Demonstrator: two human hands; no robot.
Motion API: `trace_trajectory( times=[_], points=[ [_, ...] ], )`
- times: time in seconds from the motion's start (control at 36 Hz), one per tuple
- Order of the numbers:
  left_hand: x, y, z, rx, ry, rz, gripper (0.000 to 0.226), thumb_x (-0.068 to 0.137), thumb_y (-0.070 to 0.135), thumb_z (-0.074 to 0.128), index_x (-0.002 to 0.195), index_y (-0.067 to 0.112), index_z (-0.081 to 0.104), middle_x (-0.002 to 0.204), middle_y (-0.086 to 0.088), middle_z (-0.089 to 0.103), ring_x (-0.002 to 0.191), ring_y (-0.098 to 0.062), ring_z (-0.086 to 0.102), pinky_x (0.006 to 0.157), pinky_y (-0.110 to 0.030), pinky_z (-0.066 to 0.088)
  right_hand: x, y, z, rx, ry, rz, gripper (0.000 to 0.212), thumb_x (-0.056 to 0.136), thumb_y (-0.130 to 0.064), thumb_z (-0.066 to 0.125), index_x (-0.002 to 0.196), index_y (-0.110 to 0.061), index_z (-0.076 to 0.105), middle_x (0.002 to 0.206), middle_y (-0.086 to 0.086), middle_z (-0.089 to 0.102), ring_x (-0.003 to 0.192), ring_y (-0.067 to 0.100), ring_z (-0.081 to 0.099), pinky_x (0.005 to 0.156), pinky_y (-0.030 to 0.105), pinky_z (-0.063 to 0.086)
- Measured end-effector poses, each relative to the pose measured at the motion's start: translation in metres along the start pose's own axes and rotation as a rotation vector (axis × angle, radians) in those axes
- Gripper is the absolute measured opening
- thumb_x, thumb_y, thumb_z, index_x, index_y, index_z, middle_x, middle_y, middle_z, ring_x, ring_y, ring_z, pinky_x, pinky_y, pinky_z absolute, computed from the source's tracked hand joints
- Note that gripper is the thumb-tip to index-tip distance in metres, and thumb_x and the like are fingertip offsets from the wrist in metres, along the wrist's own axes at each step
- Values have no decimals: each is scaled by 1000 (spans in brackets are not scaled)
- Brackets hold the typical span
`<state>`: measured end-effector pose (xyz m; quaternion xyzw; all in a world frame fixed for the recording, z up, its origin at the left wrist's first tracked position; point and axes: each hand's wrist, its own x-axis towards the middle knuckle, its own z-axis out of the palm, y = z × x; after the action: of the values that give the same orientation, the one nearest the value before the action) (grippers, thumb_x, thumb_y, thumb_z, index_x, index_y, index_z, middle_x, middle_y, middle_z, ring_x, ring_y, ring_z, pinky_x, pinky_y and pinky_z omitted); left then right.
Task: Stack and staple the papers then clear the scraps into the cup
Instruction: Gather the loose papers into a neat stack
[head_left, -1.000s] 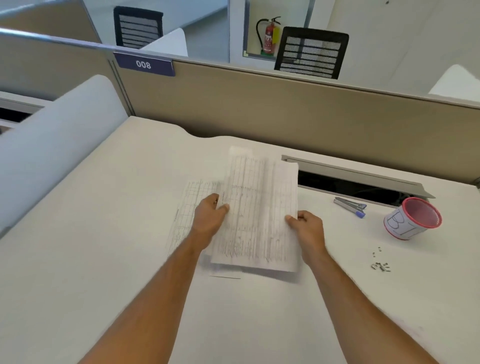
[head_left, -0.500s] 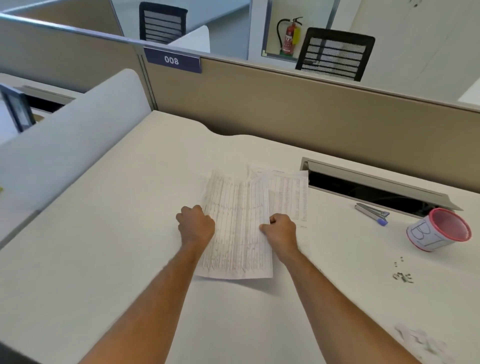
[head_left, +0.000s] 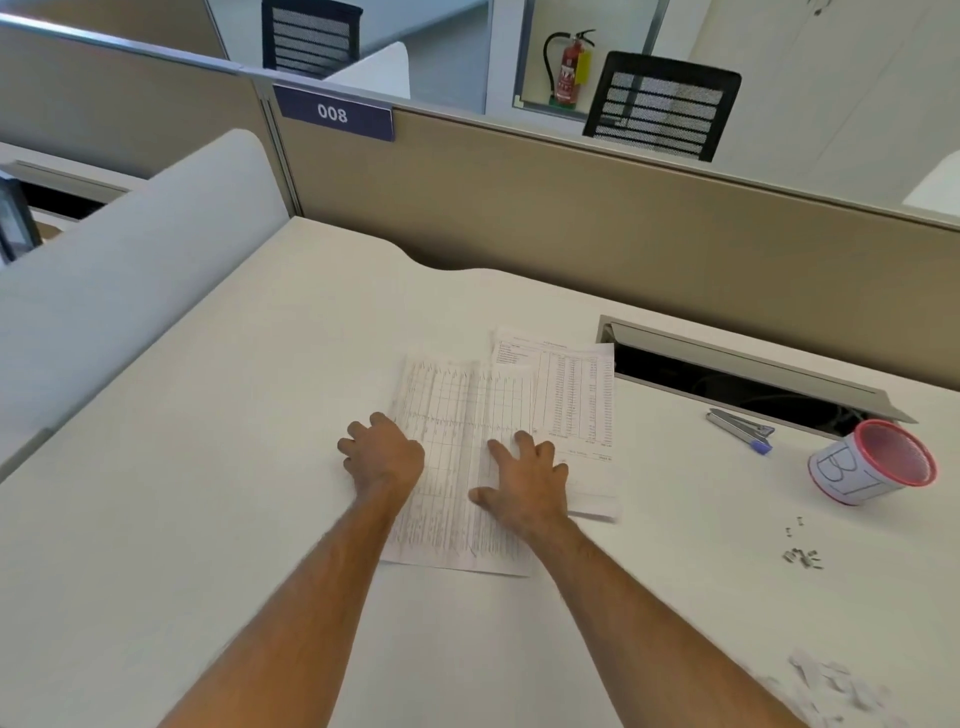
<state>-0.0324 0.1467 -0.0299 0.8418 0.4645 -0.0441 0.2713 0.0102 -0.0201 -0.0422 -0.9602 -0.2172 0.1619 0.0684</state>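
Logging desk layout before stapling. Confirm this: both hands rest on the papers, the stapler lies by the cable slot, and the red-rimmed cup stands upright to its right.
One detail is wrong: the cup lies tipped on its side, not upright, as the head view shows. The rest holds: left hand and right hand rest on the papers, stapler by the cable slot.

Right hand (head_left: 527, 480) spread flat on top sheet (head_left: 457, 467); left hand (head_left: 382, 454) at its left edge; second sheet (head_left: 576, 395) beneath, offset right.

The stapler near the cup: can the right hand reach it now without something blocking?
Probably yes. The stapler lies alone on bare desk, to the right of the right hand, which rests open on the papers. Nothing stands between them.
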Motion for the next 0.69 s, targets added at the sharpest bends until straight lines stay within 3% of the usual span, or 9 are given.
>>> trace_trajectory(
  times=[0.11,0.19,0.31,0.44,0.5,0.56,0.69],
  points=[
    [-2,11,-6,-92,-55,-51,46,89,16,59,131,3,44,133,-22,47,122,-40,48,97,-46,48,2,2,1,-21,4,-7,78,86,-63,61,151,-33,31,159,6,24,138,31,28,108,52,30],
    [-2,16,-13,-198,-71,-85,49,85,17,62,129,5,42,126,-19,53,109,-37,59,94,-50,53,1,2,1,-39,8,-11,78,86,-64,60,152,-33,30,159,7,24,138,32,28,108,53,31],
    [-2,18,-19,-226,-79,-107,53,86,21,64,129,11,34,102,-7,61,93,-29,58,96,-47,37,0,2,2,-52,3,-7,79,87,-64,58,153,-33,27,161,6,22,139,32,27,108,53,31],
    [5,13,-20,-312,-104,-190,54,75,35,75,113,13,43,98,-6,63,97,-32,63,101,-52,42,-1,3,1,-51,-11,-11,79,89,-64,56,154,-32,25,162,5,20,141,32,25,110,53,30],
    [10,8,-18,-452,-167,-178,52,65,39,80,103,11,58,94,-6,72,87,-32,70,92,-55,52,0,3,1,-44,-15,-9,79,89,-64,56,154,-32,25,162,6,20,141,32,25,110,53,30],
    [9,8,-21,-576,-226,-160,39,70,28,82,100,7,68,94,-10,75,83,-34,73,83,-52,60,-1,3,1,-39,-17,-6,79,88,-64,56,154,-32,25,162,6,20,141,32,25,110,53,30],
    [-1,11,-32,-534,-207,-88,13,85,3,65,98,4,65,100,-13,70,84,-30,69,63,-31,56,0,4,1,-17,-11,-13,80,87,-64,58,153,-30,27,161,5,21,140,32,26,110,53,30]
  ],
)
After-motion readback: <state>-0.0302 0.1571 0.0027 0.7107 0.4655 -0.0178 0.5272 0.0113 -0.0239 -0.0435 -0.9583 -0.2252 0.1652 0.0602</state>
